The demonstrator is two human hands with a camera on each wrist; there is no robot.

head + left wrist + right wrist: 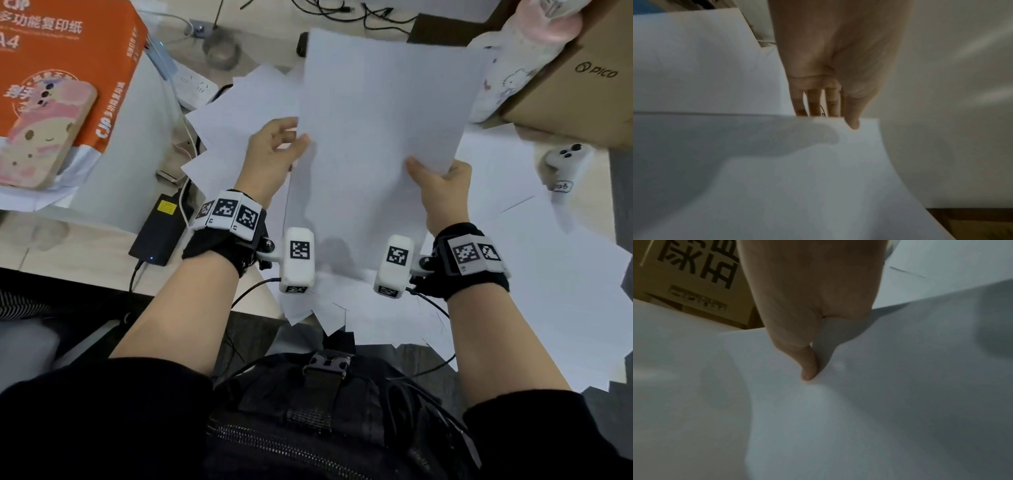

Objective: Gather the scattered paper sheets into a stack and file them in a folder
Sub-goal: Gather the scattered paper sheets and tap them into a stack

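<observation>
A white paper sheet [383, 120] is held up, tilted, over the desk between both hands. My left hand [291, 137] pinches its left edge, thumb [853, 125] on top and fingers [813, 104] behind the sheet [818, 178]. My right hand [428, 171] grips the near right corner; in the right wrist view the thumb [807, 373] presses down on the sheet [879, 402]. Whether this is one sheet or a few I cannot tell. Several loose sheets [548, 274] lie fanned out underneath, some past the desk's front edge [329, 318].
An orange A4 paper box [68, 68] with a pink phone [44, 137] on it stands at left. Beside it are a power strip [195, 85] and a black power brick [157, 233]. A cardboard box [582, 85] and a white controller [568, 161] sit at right.
</observation>
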